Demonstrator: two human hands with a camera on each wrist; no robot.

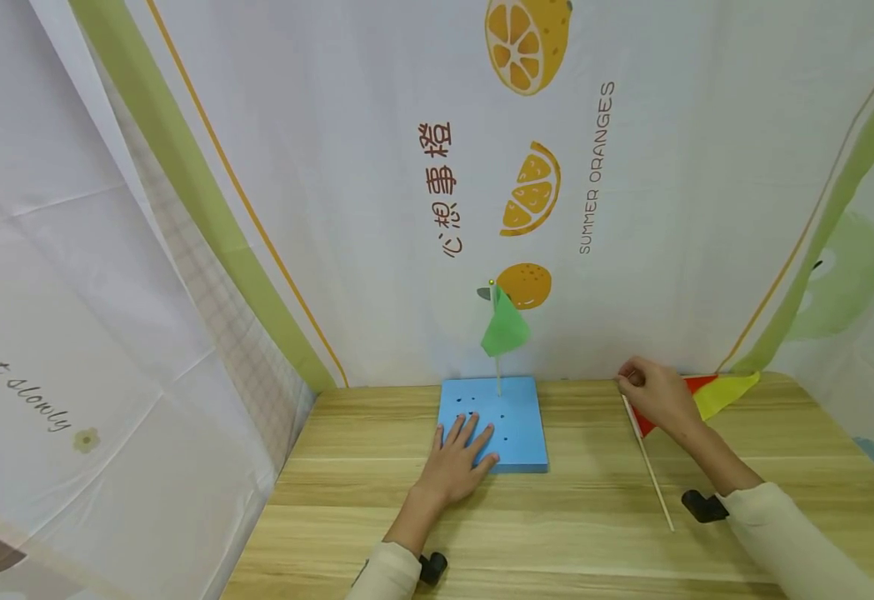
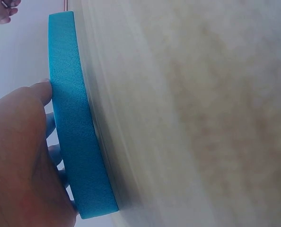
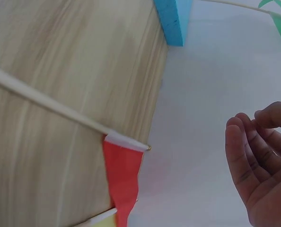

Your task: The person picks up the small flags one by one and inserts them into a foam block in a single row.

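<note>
My left hand point(image 1: 451, 467) lies with fingers spread on the top of a blue foam block point(image 1: 519, 425), its thumb near the block's front edge. Several small dark holes dot that top. A small green flag point(image 1: 506, 325) on a thin stick rises upright from the back of the block. To the right, my right hand point(image 1: 657, 396) hovers above a red flag point(image 1: 642, 423) whose wooden stick point(image 1: 654, 483) lies on the table. Its fingers are loosely bent, thumb close to the index finger, and the right wrist view shows nothing between them.
Beside the red flag lies a yellow flag point(image 1: 725, 394), partly behind my right hand. The wood-grain table point(image 1: 586, 517) ends at a white curtain point(image 1: 362, 208) printed with oranges. Further curtains hang at the left and right.
</note>
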